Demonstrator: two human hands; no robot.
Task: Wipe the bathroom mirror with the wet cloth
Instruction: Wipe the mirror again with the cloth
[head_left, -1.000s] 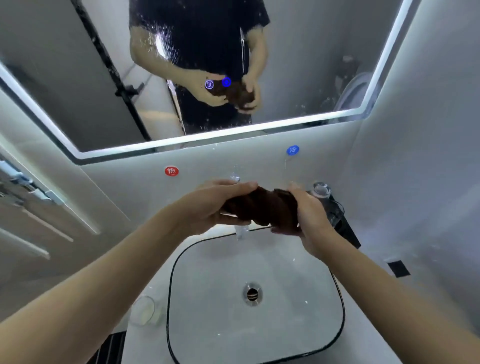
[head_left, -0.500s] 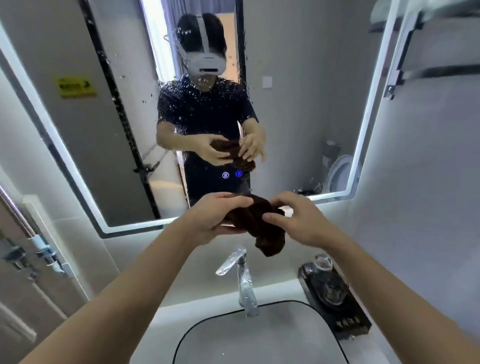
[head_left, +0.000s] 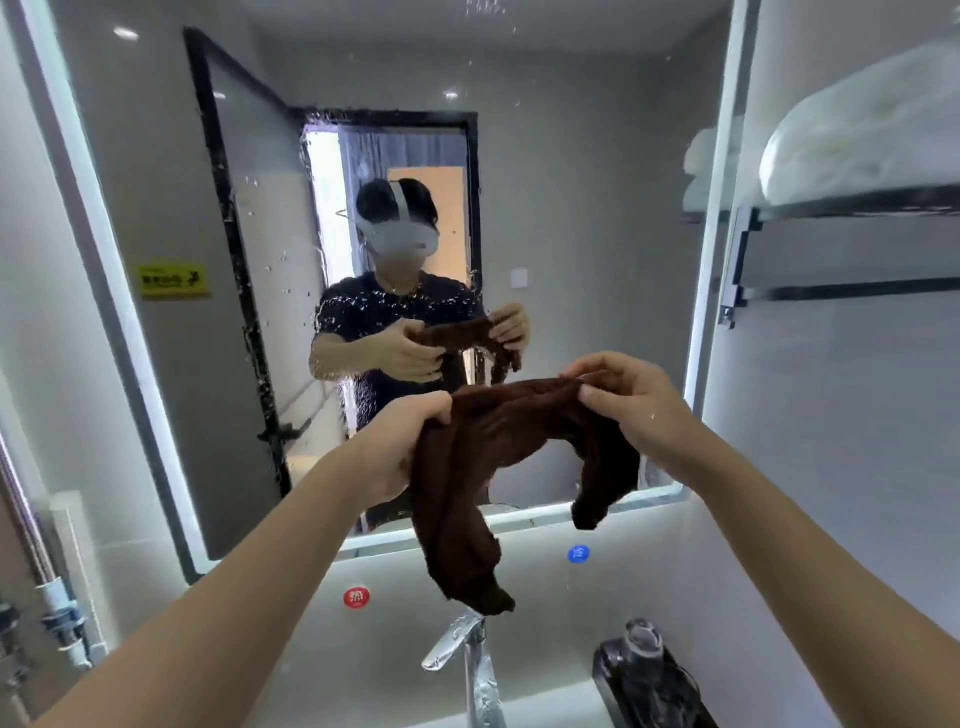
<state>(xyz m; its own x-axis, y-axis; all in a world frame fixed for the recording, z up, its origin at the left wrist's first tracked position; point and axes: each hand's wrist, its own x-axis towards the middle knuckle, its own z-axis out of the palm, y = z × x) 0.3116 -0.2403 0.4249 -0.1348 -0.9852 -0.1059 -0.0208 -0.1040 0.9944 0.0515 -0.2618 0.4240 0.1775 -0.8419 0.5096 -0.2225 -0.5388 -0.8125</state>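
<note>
A dark brown wet cloth hangs stretched between my two hands in front of the mirror. My left hand grips its left end in a fist. The fingers and thumb of my right hand pinch its upper right edge. Two loose ends of the cloth droop down toward the tap. The mirror has a lit frame and is speckled with water drops around its middle. It reflects a person holding the same cloth.
A chrome tap stands below the cloth at the basin's back. A black tray with a glass sits to its right. A wall rack with white towels juts out upper right. Shower pipes run down the left.
The view has risen from the sink to the mirror. The cloth went from a twisted roll over the basin to hanging spread between my hands, which moved up and apart.
</note>
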